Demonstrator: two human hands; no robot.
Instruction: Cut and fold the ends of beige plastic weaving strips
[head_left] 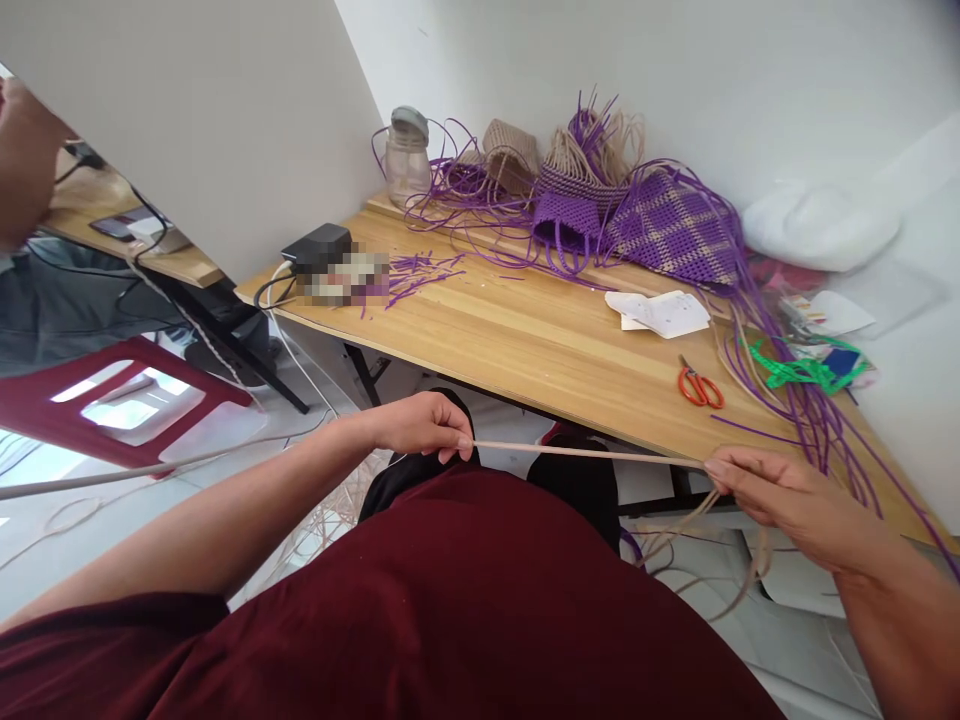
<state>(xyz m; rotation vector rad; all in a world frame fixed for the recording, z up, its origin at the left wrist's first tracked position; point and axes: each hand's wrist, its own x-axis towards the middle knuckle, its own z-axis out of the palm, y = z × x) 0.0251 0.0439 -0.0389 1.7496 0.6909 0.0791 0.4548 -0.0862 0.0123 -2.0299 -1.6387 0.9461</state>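
Note:
A long beige weaving strip (585, 453) runs taut between my two hands, just below the front edge of the wooden table (525, 340). My left hand (420, 425) pinches its left part, and the strip trails on to the left over the floor. My right hand (765, 485) is closed on the right part, with several more beige strips hanging down from it. Both hands are above my lap in a dark red shirt.
Orange-handled scissors (700, 386) lie on the table near its front edge. Purple and beige woven bags (645, 225), loose purple strips, a glass jar (407, 155), white paper (660, 312) and green strips (806, 370) crowd the back and right. A red stool (120, 405) stands left; another person's hand (22, 165) is far left.

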